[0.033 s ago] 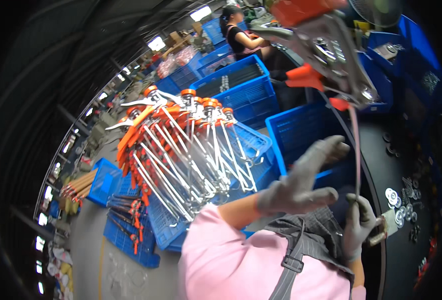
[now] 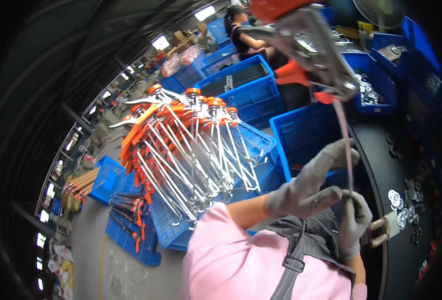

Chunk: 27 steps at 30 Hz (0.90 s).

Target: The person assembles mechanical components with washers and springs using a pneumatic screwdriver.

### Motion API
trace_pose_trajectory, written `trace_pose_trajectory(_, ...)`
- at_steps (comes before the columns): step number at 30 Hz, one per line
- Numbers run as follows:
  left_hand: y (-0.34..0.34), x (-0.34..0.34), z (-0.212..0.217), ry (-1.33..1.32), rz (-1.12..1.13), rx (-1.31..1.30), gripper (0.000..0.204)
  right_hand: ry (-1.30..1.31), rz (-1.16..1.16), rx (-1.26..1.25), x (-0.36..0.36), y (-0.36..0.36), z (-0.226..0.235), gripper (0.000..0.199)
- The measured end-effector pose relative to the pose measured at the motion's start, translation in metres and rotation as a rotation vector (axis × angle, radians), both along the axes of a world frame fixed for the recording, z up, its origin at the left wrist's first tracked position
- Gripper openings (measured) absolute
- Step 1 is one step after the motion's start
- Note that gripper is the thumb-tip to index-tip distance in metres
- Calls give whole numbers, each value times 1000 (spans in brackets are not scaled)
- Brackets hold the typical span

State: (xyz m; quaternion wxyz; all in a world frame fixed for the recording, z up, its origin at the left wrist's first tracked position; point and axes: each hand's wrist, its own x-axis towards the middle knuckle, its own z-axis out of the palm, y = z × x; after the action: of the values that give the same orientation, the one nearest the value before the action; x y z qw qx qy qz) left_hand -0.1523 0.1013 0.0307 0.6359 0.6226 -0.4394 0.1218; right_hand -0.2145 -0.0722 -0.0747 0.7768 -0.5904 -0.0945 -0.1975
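A caulking gun (image 2: 313,50) with a metal body, orange parts and a long thin rod hangs in front of me at the upper right. Its rod (image 2: 344,125) runs down to my right hand (image 2: 356,220), gray-gloved and closed around the lower end. My left hand (image 2: 306,187), gloved too, is open beside the rod with thumb and fingers apart. The rod crosses the left fingertips; whether they touch it I cannot tell. To the left, similar caulking guns (image 2: 186,145) with hooked silver rods are heaped on a blue crate (image 2: 163,227).
Blue crates stand ahead, one (image 2: 306,130) close by my left hand. At right, a black workbench (image 2: 381,150) carries washers (image 2: 398,205) and a metal block (image 2: 381,232) at its edge. Past the crates a person (image 2: 243,35) sits working. A parts bin (image 2: 373,97) holds metal pieces.
The caulking gun and its rod have shifted left and down slightly. My left hand has come nearer to the rod and my right hand, which keeps hold of the rod's lower end.
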Motion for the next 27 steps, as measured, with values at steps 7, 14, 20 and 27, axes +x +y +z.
trace_pose_trajectory(7,109,-18,84,128,674,-500,53,-330,46,-505,32,70,9,51)
trace_pose_trajectory(14,399,-68,125,-22,1450,-365,50,-89,178,-528,56,105,-27,36)
trace_pose_trajectory(20,631,-117,49,-311,2306,370,55,-147,336,-658,52,146,-36,36)
trace_pose_trajectory(27,725,-86,-41,-37,2362,240,60,-63,232,-849,56,144,-63,24)
